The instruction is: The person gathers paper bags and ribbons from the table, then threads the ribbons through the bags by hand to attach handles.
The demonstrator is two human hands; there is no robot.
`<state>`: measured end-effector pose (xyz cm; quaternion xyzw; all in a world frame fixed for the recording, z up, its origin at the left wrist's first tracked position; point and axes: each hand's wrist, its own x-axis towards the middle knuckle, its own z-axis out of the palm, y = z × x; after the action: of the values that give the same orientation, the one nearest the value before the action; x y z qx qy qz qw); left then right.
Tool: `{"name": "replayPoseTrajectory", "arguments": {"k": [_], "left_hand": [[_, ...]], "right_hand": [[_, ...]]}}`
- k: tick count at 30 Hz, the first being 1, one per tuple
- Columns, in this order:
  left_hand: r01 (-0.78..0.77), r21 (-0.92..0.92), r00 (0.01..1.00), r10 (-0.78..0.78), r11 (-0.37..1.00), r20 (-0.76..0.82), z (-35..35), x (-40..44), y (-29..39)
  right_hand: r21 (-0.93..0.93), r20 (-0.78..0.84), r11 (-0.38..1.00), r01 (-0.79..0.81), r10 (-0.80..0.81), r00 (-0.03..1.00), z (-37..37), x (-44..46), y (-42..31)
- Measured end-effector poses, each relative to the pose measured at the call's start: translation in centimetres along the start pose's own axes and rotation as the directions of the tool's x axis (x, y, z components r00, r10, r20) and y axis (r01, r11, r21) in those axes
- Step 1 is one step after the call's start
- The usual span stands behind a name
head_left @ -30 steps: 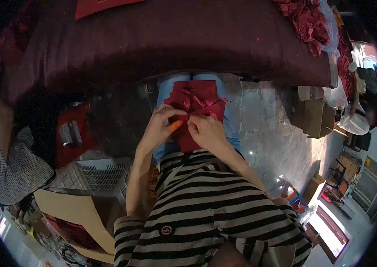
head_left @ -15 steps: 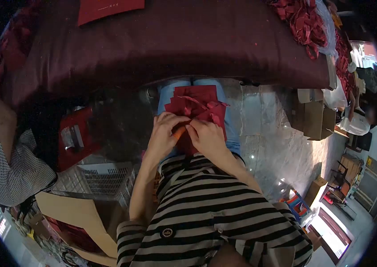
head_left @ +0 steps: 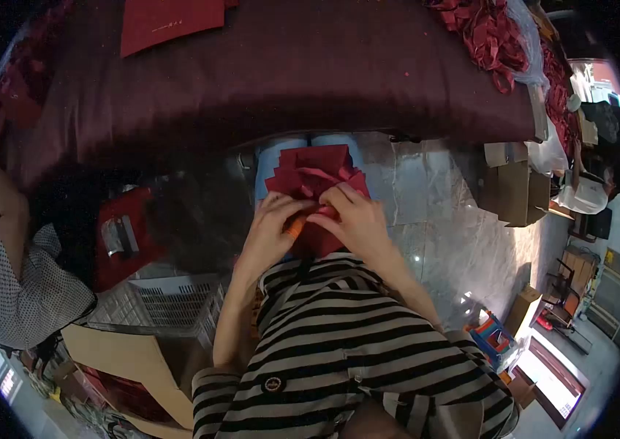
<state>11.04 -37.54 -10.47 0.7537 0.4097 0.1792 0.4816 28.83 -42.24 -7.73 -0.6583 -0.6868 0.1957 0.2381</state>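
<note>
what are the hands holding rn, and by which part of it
The fingers of the left hand and right hand pinch red ribbon over the red pieces on the lap; which part of it is hidden

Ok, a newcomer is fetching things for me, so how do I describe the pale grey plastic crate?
Find the black-and-beige striped shirt, then the left forearm coming out of it. Just outside that forearm, next to an open brown cardboard box, sits the pale grey plastic crate. Its slotted walls set it apart from the box's solid flaps.
</note>
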Motion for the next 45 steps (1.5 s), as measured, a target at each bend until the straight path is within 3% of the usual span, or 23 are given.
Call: {"name": "replayPoseTrajectory", "arguments": {"k": [2,4,7,8,10,11,13,15,17,18,19,21,22,26,28,31,33,35,37,38,40,43,45], "left_hand": [[-0.043,0.040,0.999,0.042,0.998,0.022,0.2,0.0,0.4],[-0.082,0.071,0.997,0.082,0.994,0.001,0.2,0.2,1.4],[-0.087,0.125,0.995,0.079,0.988,0.066,1.0,0.7,2.5],[-0.098,0.124,0.995,0.096,0.988,0.020,1.8,0.9,2.5],[-0.113,0.173,0.993,0.117,0.978,-0.011,2.7,1.0,2.5],[-0.111,0.216,0.991,0.124,0.970,-0.046,3.1,1.2,2.4],[-0.112,0.231,0.990,0.127,0.967,-0.055,2.7,1.5,2.4],[-0.107,0.213,0.992,0.117,0.971,-0.036,1.7,1.7,2.4],[-0.172,0.248,0.984,0.178,0.953,-0.001,1.5,1.6,2.0],[-0.233,0.282,0.972,0.235,0.931,0.028,1.5,1.6,1.8],[-0.238,0.284,0.971,0.239,0.929,0.035,1.6,1.5,1.7],[-0.264,0.270,0.960,0.279,0.926,-0.017,2.3,1.1,1.9],[-0.268,0.268,0.960,0.281,0.926,-0.013,2.7,0.9,1.7],[-0.259,0.218,0.956,0.282,0.941,-0.084,3.7,0.1,1.6],[-0.282,0.227,0.944,0.312,0.932,-0.109,4.0,0.1,1.3],[-0.272,0.068,0.950,0.279,0.960,-0.141,4.9,0.0,0.3],[-0.242,0.173,0.906,0.286,0.955,-0.312,5.0,0.0,0.4],[-0.216,0.277,0.895,0.303,0.936,-0.326,4.5,-0.1,0.5],[0.033,0.012,0.991,-0.031,0.999,-0.131,4.1,-0.6,0.8],[0.030,0.008,0.991,-0.029,1.000,-0.127,4.3,-0.8,1.0],[0.147,-0.268,0.989,-0.136,0.952,0.061,4.6,-0.9,1.3],[0.214,-0.236,0.958,-0.155,0.948,0.243,4.0,-0.3,1.2],[0.199,-0.186,0.948,-0.141,0.962,0.284,3.2,-0.2,1.8]], "right_hand": [[0.099,-0.095,0.995,0.020,-0.010,0.995,-1.6,1.0,0.3],[0.079,-0.071,0.996,-0.036,0.041,0.997,-2.8,2.7,0.7],[-0.147,0.177,0.985,-0.095,0.120,0.977,-2.3,5.3,2.3],[-0.149,0.163,0.984,-0.100,0.124,0.979,-1.6,5.5,3.4],[0.060,0.286,0.994,-0.093,0.072,0.955,-1.1,6.2,4.0],[0.060,0.284,0.994,-0.092,0.072,0.956,-1.5,6.3,4.8],[0.346,0.239,0.896,-0.276,0.200,0.950,-3.6,7.0,3.9],[0.450,0.178,0.872,-0.193,0.124,0.976,-4.3,6.4,4.9],[0.459,0.488,0.862,-0.214,-0.044,0.872,-5.5,6.1,4.7],[0.247,0.689,0.895,-0.371,0.107,0.716,-5.8,6.0,4.0],[0.251,0.685,0.893,-0.374,0.110,0.720,-4.8,5.4,4.8],[0.316,0.648,0.947,-0.058,-0.171,0.742,-2.4,4.0,6.5],[0.265,0.646,0.955,-0.132,-0.074,0.759,-2.0,3.1,6.4],[0.374,0.586,0.914,-0.157,-0.102,0.804,-1.7,2.4,7.2],[0.417,0.676,0.840,-0.347,-0.032,0.736,-2.2,2.7,7.0],[0.533,0.557,0.816,-0.223,-0.140,0.819,-1.8,2.2,7.2],[0.461,0.614,0.840,-0.285,-0.070,0.786,-2.2,2.1,7.0],[0.385,0.663,0.857,-0.344,0.002,0.749,-2.5,1.8,6.7],[0.523,0.484,0.825,-0.215,-0.080,0.871,-2.6,0.8,6.5],[0.520,0.484,0.826,-0.219,-0.074,0.872,-2.7,0.5,6.4],[0.499,0.468,0.825,-0.264,0.000,0.884,-2.9,-0.2,6.4],[0.466,0.376,0.816,-0.340,0.165,0.912,-3.4,-1.4,5.4],[0.668,0.224,0.647,-0.368,0.297,0.928,-5.3,-0.6,5.5]]}}
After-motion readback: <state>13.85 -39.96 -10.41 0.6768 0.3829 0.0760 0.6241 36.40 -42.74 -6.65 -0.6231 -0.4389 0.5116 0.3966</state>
